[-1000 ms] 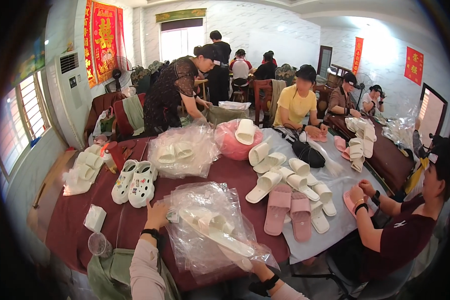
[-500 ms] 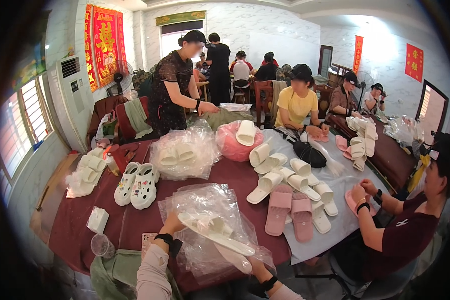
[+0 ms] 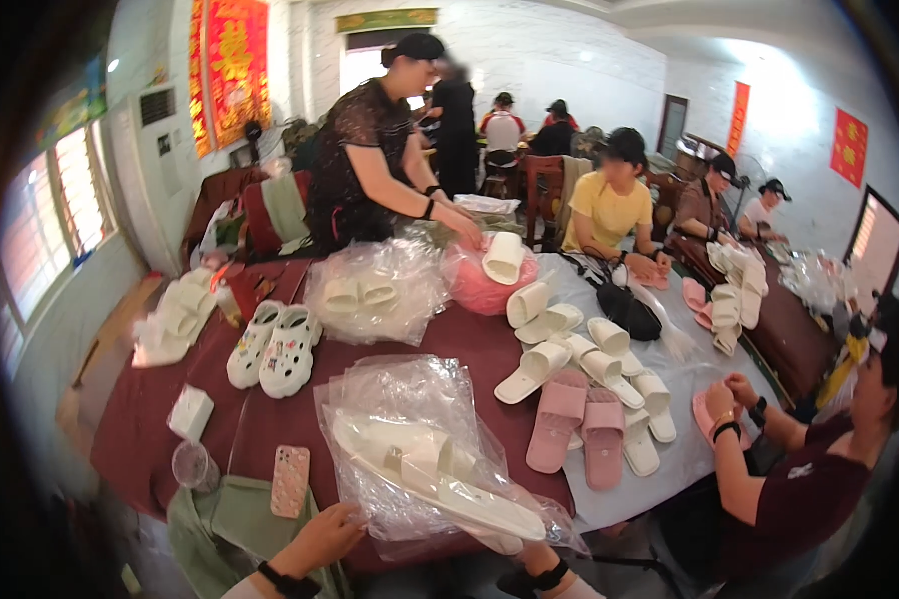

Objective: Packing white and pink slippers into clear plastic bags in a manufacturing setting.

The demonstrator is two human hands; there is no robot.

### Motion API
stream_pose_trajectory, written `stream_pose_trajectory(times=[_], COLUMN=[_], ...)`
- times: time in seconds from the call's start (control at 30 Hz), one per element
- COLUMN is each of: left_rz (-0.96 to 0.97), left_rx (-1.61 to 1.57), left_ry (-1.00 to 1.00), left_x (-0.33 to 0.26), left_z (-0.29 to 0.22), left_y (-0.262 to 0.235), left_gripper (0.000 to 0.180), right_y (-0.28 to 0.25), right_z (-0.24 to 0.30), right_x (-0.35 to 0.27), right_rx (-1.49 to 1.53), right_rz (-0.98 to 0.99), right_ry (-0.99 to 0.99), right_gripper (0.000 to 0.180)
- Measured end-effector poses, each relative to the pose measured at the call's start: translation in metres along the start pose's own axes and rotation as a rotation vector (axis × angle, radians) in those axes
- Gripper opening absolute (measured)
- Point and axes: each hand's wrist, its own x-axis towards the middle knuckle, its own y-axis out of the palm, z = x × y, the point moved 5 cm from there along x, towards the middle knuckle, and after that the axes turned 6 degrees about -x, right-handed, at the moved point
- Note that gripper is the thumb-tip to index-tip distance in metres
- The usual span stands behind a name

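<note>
A pair of white slippers (image 3: 425, 465) lies slantwise in a clear plastic bag (image 3: 479, 444), above more clear bags (image 3: 400, 384) at the table's near side. My left hand (image 3: 322, 534) is closed, its fingertips pinching at the bag's near left edge. My right hand (image 3: 535, 559) is at the lower right end of the slippers, by the bag's edge. Its fingers are hidden under the slippers and the plastic, so its grip cannot be made out.
Left stand white clogs (image 3: 275, 349), a white box (image 3: 190, 412), a clear cup (image 3: 195, 465) and a phone (image 3: 291, 481) beside green cloth. Pink slippers (image 3: 557, 419) and several white ones (image 3: 609, 364) lie right. Bagged slippers (image 3: 375, 293) lie farther back. Co-workers sit and stand around.
My left hand has moved from the slippers' left end down toward me, to the bag's edge. The plastic now covers the slippers. The standing co-worker's hands have reached the pink bag.
</note>
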Motion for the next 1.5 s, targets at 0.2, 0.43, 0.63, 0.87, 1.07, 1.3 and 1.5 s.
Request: stream_pose_trajectory(times=[0.2, 0.43, 0.63, 0.87, 1.07, 1.3, 1.5], left_rz=[-0.069, -0.334, -0.229, -0.728, -1.762, 0.543, 0.568], left_rx=[0.378, 0.309, 0.114, 0.033, -0.250, 0.472, 0.741], left_ry=[-0.452, -1.690, -1.996, -2.477, -1.992, -2.031, -1.860], left_x=[-0.119, -0.290, -0.347, -0.400, -0.583, -0.582, -0.533], left_z=[-0.020, 0.007, -0.020, -0.033, -0.012, 0.035, 0.144], left_y=[-0.017, -0.010, 0.034, 0.053, 0.107, 0.063, 0.055], left_gripper=[0.051, 0.065, 0.084, 0.082, 0.032, 0.058, 0.065], right_y=[0.048, 0.088, 0.126, 0.182, 0.222, 0.351, 0.345], right_z=[-0.003, -0.008, 0.008, 0.042, 0.075, 0.035, 0.027], right_x=[-0.001, -0.044, -0.051, -0.027, -0.036, -0.050, -0.051], right_rx=[0.043, 0.170, 0.187, 0.161, 0.706, 0.030, 0.146], right_rz=[0.396, 0.891, 1.026, 1.005, 1.108, 0.780, 0.965], right_ry=[0.031, 0.038, 0.017, 0.009, 0.115, -0.687, -0.152], right_gripper=[0.033, 0.032, 0.031, 0.030, 0.032, 0.041, 0.043])
